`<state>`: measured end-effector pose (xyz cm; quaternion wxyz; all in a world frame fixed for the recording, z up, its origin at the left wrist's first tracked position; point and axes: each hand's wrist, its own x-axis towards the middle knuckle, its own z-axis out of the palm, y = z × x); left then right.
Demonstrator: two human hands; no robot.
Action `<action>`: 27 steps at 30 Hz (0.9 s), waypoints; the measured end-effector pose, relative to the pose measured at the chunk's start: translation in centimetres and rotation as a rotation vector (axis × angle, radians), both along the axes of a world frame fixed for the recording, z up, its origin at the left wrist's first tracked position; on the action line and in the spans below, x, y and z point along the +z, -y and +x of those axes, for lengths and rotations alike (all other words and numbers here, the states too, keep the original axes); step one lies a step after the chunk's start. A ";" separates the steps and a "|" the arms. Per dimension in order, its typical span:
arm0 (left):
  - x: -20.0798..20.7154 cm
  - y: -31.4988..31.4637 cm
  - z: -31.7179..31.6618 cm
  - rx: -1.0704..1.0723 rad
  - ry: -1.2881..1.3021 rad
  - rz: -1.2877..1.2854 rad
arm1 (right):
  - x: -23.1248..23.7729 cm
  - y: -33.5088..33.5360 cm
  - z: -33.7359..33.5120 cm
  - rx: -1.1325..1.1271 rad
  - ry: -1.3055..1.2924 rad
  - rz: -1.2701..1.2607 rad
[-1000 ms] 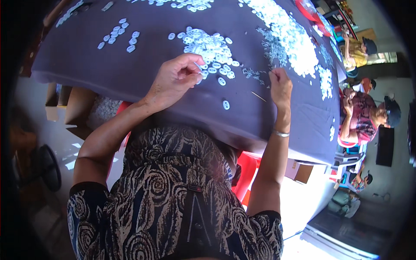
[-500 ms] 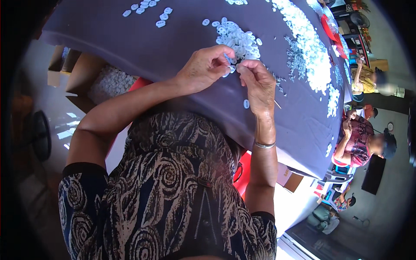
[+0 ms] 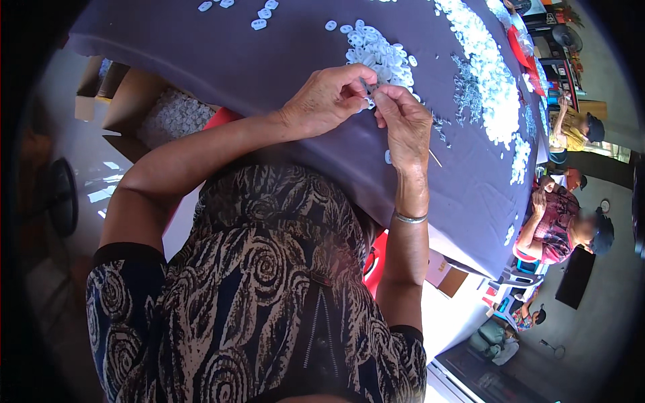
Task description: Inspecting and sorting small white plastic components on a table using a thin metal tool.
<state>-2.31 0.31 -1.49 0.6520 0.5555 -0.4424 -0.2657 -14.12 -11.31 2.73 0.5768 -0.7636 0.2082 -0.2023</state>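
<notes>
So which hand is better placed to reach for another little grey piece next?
Probably the right hand: the loose grey pieces lie on its side of the table, some close beside it. The left hand is farther off and seems busy pinching a white oval piece.

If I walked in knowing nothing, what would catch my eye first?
Probably the glaring sprawl of small white pieces on the right of the dark tablecloth. Next, the left hand and right hand, meeting at a small pale piece before a pile of pale ovals. Below them, a swirl-patterned garment fills the lower middle.
</notes>
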 end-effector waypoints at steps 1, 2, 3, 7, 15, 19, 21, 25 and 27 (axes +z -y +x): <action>0.0 0.0 0.0 -0.003 0.000 0.002 | 0.0 0.1 0.0 -0.001 0.000 0.001; 0.0 0.0 0.0 -0.005 0.001 0.005 | -0.1 0.1 0.0 -0.003 0.013 0.007; 0.1 0.0 0.0 -0.005 0.001 0.006 | -0.2 0.1 0.0 -0.006 0.027 0.014; 0.1 -0.1 0.0 0.004 0.027 0.010 | -0.2 0.2 0.1 -0.012 0.022 0.002; 0.2 -0.2 0.0 0.017 0.065 -0.015 | 0.0 0.0 0.1 0.010 0.008 -0.072; 0.4 -0.2 -0.1 0.029 0.094 0.000 | 0.0 0.0 0.1 0.007 0.008 -0.132; 0.4 -0.2 -0.1 0.031 0.105 -0.008 | 0.0 0.0 -0.1 0.032 -0.024 -0.198; 0.2 -0.2 -0.2 0.066 0.115 -0.022 | -0.3 0.1 -0.1 0.021 -0.044 -0.297; 0.3 -0.1 -0.2 0.086 0.112 -0.038 | -0.4 0.0 -0.1 0.014 -0.058 -0.353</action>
